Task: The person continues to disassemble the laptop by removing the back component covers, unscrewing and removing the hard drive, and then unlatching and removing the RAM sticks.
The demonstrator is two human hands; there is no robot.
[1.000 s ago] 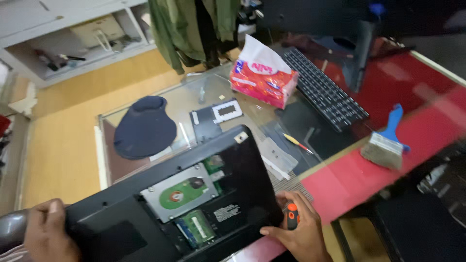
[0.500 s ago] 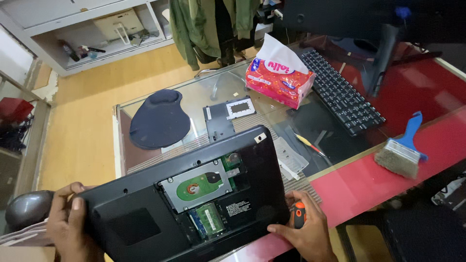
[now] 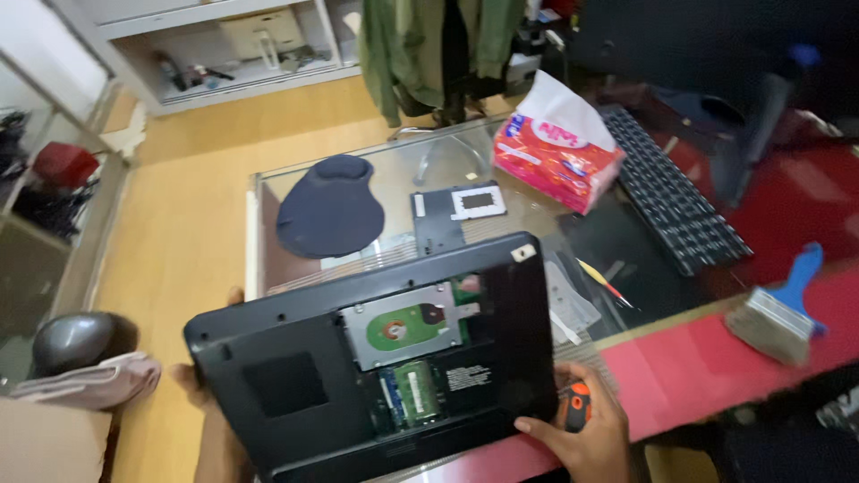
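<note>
My right hand [image 3: 577, 434] grips the near right edge of the laptop [image 3: 376, 358], fingers laid along the casing, with a small screwdriver [image 3: 577, 407] with an orange and black handle clamped between palm and thumb against that same edge. My left hand [image 3: 210, 402] supports the laptop at its left side from underneath; only the wrist and a few fingertips show past the casing, closed on the edge. The laptop is held upside down and tilted, its underside facing me, lifted clear above the near edge of the glass table [image 3: 394, 174]. Between my hands, the service bay lies open: the hard drive [image 3: 403, 326], a silver plate with a green disc on it, sits in the middle, and the green memory boards [image 3: 407, 394] lie just below it, nearer to me. Beyond the laptop, resting on the glass, is the black cover panel [image 3: 456, 210], and left of it the dark blue mouse pad [image 3: 331, 210]. Beyond my right hand stands the pink tissue box [image 3: 555, 156], with the black keyboard [image 3: 671, 201] beside it. To the far right of my right hand, a blue-handled brush [image 3: 778, 313] lies on the red surface [image 3: 716, 367].
</note>
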